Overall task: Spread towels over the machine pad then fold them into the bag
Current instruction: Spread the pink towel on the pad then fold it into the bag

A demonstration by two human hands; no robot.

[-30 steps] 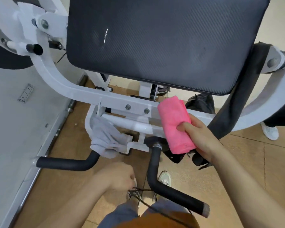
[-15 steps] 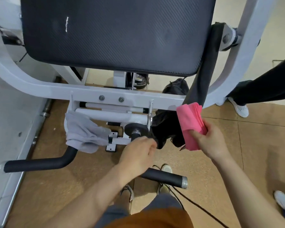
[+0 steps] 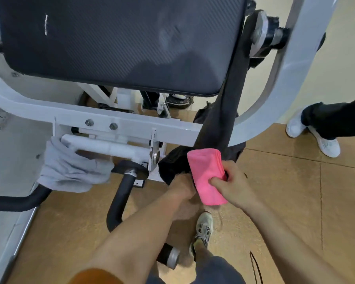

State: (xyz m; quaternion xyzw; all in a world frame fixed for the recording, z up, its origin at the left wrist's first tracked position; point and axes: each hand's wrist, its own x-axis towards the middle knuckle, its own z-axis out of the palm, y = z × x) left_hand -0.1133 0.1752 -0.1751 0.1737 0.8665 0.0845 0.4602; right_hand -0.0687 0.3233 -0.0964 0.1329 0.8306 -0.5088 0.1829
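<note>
- the tan floor (image 3: 285,197) fills the lower and right part of the frame, with thin seams crossing it at right.
- the white machine frame (image 3: 119,121) stands on it across the middle.
- a worn sneaker (image 3: 203,228) is planted low centre.
- two white shoes (image 3: 324,143) stand at the right edge.
- a black cord (image 3: 255,265) lies at lower right.

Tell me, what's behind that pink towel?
Behind the pink towel, held in the right hand, hangs a black bag. The left hand reaches there; its fingers are hidden.
</note>
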